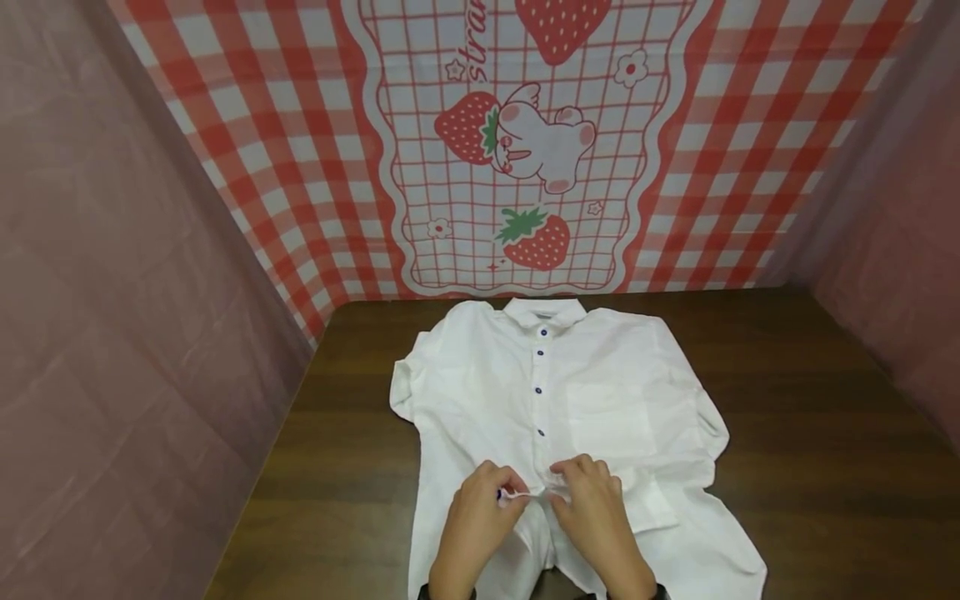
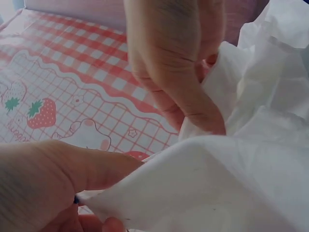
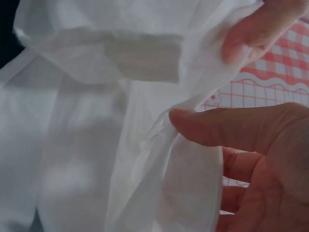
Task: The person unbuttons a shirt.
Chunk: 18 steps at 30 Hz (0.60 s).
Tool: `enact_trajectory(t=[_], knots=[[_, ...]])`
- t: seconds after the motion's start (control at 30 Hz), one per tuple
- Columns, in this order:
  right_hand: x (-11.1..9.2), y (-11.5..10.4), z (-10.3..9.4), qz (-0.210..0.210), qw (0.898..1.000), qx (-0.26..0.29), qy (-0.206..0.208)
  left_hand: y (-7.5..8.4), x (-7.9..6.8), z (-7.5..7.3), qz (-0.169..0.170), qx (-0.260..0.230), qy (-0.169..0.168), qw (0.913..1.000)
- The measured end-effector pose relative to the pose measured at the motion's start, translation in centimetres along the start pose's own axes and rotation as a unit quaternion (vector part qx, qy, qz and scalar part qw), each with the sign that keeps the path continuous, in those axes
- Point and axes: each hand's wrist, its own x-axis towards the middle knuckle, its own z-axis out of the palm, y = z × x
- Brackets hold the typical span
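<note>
Nearest us, the left hand (image 1: 482, 510) pinches a fabric edge by a small dark-blue round button (image 1: 499, 494); the right hand (image 1: 596, 507) pinches cloth opposite, both covering part of the front. We've got the white, short-sleeved fabric shirt (image 1: 480, 396) face up on the brown wood-grain table (image 1: 322, 492), long axis near-to-far, collar pointing away, towards a red-and-white strawberry-print cloth (image 1: 517, 192) hanging behind.

A curtained booth — pink drapes (image 1: 150, 333), strawberry-print backdrop (image 1: 517, 192), wooden table (image 1: 322, 500)
</note>
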Motion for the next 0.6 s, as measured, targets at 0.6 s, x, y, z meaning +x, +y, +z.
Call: enact_trajectory(t=[0.6], knots=[[0.61, 0.19, 0.7, 0.001, 0.998, -0.01, 0.064, 0.77, 0.27, -0.22, 0.009, -0.029, 0.086, 0.9958]])
